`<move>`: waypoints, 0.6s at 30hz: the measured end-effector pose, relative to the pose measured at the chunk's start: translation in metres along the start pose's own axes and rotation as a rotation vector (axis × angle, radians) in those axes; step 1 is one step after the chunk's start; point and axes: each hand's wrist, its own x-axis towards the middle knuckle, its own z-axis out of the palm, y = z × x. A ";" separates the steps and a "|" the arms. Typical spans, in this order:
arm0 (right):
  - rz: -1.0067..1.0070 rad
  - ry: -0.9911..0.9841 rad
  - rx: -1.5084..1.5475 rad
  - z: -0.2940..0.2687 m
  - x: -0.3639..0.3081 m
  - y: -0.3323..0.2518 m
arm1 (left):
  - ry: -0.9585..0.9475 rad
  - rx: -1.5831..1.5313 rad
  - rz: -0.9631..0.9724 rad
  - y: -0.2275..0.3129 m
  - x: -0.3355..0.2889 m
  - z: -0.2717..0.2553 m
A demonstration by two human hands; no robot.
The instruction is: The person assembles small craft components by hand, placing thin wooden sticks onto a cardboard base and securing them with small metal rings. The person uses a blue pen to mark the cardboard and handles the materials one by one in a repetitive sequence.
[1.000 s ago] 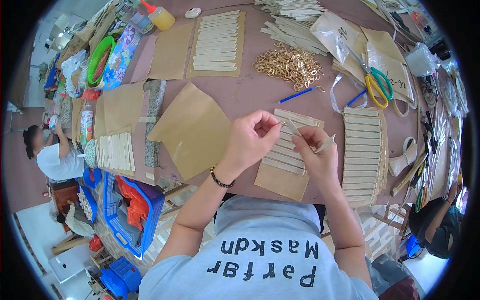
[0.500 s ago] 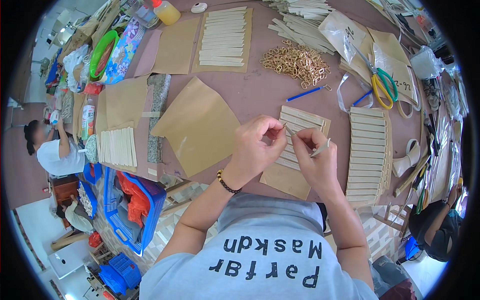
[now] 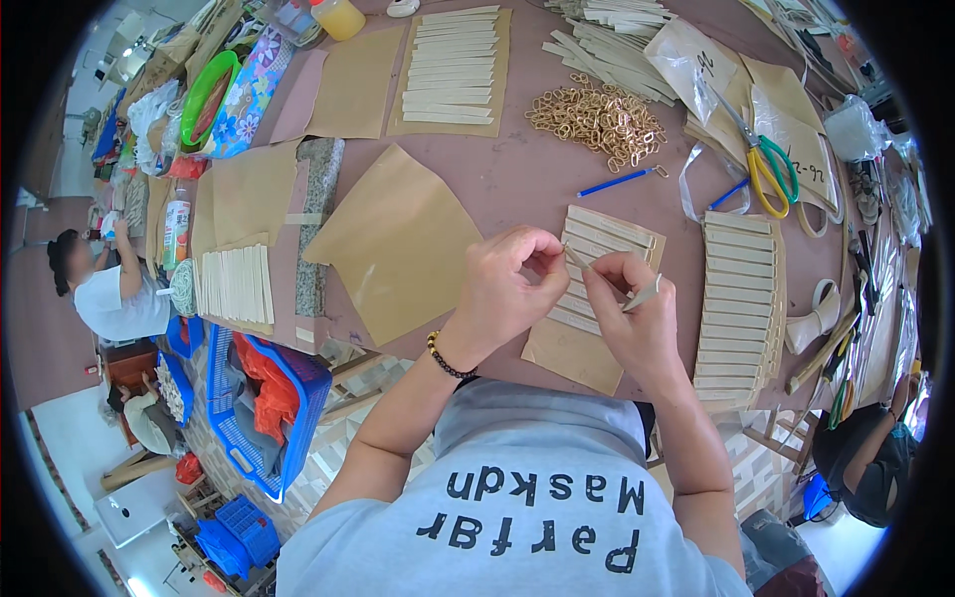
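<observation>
Over the near part of the table my left hand (image 3: 512, 284) is closed in a pinch, thumb and forefinger meeting at the tip of a narrow cream strip (image 3: 577, 259). A tiny piece of metal may sit at that tip, too small to make out. My right hand (image 3: 637, 308) is closed on the same strip, and the strip's loose end (image 3: 645, 294) sticks out past its fingers. Below both hands lies a tan card (image 3: 572, 356) with a row of cream strips (image 3: 612, 234), partly hidden. To its right, another card carries a column of similar strips (image 3: 738, 308).
Beyond my hands are a heap of gold metal rings (image 3: 602, 119), a blue pen (image 3: 612, 185), yellow-and-green scissors (image 3: 766, 184) and loose strips (image 3: 607, 60). Brown sheets (image 3: 393, 239) and a stone bar (image 3: 316, 219) lie left. A blue basket (image 3: 308, 398) stands below the table's edge.
The whole view has shifted slightly. Both hands keep nearly the same pinch on the strip, with only small finger movement.
</observation>
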 end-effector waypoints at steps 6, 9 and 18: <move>-0.014 0.032 0.022 0.003 0.001 0.004 | -0.074 -0.010 0.017 0.009 -0.001 -0.002; -0.008 0.019 -0.008 0.005 0.000 0.006 | -0.015 0.053 0.078 0.008 -0.005 0.003; -0.032 0.023 -0.029 0.009 0.000 0.009 | 0.053 0.110 0.153 0.009 -0.009 0.008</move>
